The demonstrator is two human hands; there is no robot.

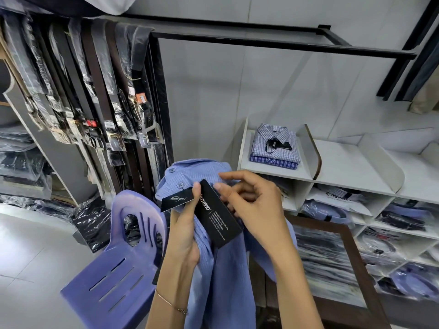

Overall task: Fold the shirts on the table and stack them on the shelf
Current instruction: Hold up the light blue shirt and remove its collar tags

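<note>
Shelving of white board [273,170] stands to the right, already carrying a small stack of folded checked shirts [275,148]. Held up in the air before it, hanging limp: a light-blue checked cotton shirt [223,269], probably light, soft and floppy, best taken at collar or shoulders. Left hand [185,231] bunching the cloth and pinching a small black card tag [178,199]; right hand [256,205] pinching a long black printed hang tag [217,217].
</note>
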